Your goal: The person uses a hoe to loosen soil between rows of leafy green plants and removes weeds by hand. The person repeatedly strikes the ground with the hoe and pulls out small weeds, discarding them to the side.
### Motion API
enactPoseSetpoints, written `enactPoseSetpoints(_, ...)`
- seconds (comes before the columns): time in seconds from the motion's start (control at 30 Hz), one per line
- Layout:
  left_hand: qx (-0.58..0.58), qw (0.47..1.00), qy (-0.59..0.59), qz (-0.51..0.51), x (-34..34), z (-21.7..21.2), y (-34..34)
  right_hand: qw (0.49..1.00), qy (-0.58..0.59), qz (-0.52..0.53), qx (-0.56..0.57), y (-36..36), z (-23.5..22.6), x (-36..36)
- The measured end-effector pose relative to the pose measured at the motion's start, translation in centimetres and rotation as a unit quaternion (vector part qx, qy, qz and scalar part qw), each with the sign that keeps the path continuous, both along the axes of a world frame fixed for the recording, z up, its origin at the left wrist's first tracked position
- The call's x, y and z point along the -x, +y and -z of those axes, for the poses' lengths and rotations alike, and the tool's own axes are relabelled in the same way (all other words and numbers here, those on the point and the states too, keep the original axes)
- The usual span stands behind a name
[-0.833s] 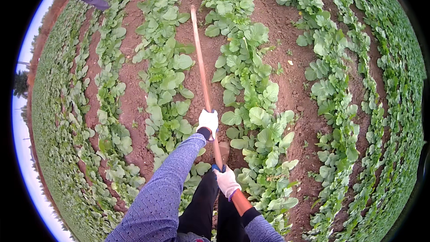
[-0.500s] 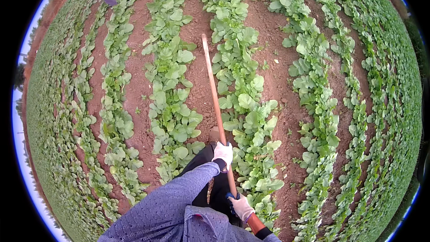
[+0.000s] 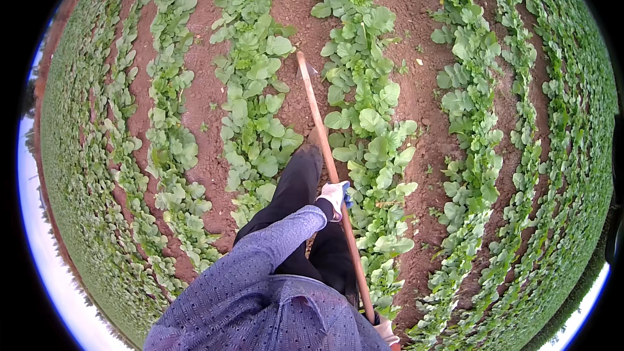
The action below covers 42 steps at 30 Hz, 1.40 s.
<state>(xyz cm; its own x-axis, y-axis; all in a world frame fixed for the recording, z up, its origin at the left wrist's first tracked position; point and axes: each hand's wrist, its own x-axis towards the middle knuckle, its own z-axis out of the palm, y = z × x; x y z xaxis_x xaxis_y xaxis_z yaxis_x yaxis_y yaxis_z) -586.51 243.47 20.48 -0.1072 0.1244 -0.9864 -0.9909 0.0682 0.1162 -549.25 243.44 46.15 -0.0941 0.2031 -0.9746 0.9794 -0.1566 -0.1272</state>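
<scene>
Hoe (image 3: 328, 156) with a long wooden handle (image 3: 354, 253) slants across the middle of the view, its far end over the soil (image 3: 296, 110) between two rows of leafy plants (image 3: 253, 91), its near end down beside the person's right hip. A thin grey blade (image 3: 309, 71) shows at the far end; I cannot tell whether it touches the ground. The white-gloved left hand (image 3: 335, 196) is clamped around the handle partway down. The right hand (image 3: 386, 331), gloved too, is closed on the near end — the blue-grey patterned shirt (image 3: 312, 318) hides some of it. Past the left sleeve (image 3: 260, 240), black trousers (image 3: 296, 185) stretch forward, one leg ahead of the other, and a brownish shoe (image 3: 314, 135) sits just beside the handle. Green leaves crowd close on both sides — more rows run off to left and right, with brown strips of soil between. Pale sky (image 3: 45, 253) shows along the left rim.
</scene>
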Motion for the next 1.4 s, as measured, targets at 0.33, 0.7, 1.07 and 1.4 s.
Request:
enactPoseSetpoints(0.33,0.056,0.977,0.155,0.139,-1.6,2.3,-3.9,0.986,-0.083,-0.036,0.142,4.6,2.7,1.5)
enactPoseSetpoints(0.7,-0.128,0.990,-0.013,0.051,-15.1,0.3,-3.9,0.992,-0.089,-0.041,0.084,3.6,0.0,-7.8)
enactPoseSetpoints(1.07,0.030,0.999,0.020,0.027,0.4,3.3,-2.7,0.982,-0.092,-0.114,0.117,4.4,9.0,0.3)
enactPoseSetpoints(1.4,-0.137,0.976,-0.151,-0.074,-18.5,1.9,-5.8,0.990,-0.111,-0.049,0.071,3.3,-0.1,-6.6)
